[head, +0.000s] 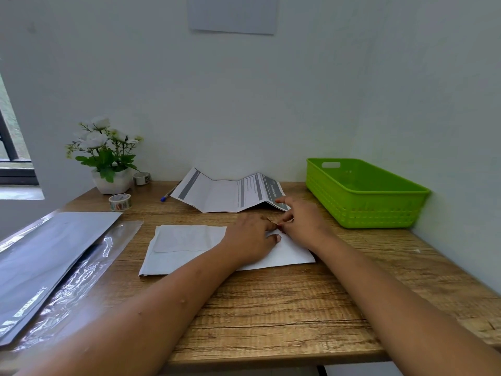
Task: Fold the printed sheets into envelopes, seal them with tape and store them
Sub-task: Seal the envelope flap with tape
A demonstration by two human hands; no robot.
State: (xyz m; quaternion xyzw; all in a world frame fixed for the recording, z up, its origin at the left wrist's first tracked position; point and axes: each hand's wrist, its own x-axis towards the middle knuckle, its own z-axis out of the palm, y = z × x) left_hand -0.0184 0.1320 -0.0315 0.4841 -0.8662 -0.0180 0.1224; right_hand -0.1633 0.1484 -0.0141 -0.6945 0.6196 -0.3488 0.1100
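Note:
A white sheet folded into an envelope shape [184,248] lies flat in the middle of the wooden desk [271,308]. My left hand [249,237] presses down on its right half, palm flat. My right hand [301,223] rests at the sheet's upper right corner, fingertips meeting those of the left; whether they pinch tape or paper is unclear. Behind them a creased printed sheet [227,194] stands in zigzag folds. A patterned tape roll [120,202] sits at the left, a second tape roll [141,178] by the plant.
An empty green plastic basket [363,194] stands at the back right against the wall. A silver plastic sleeve with papers [51,261] covers the desk's left side. A white flower pot [111,180] and a blue-capped pen [169,192] are at the back left.

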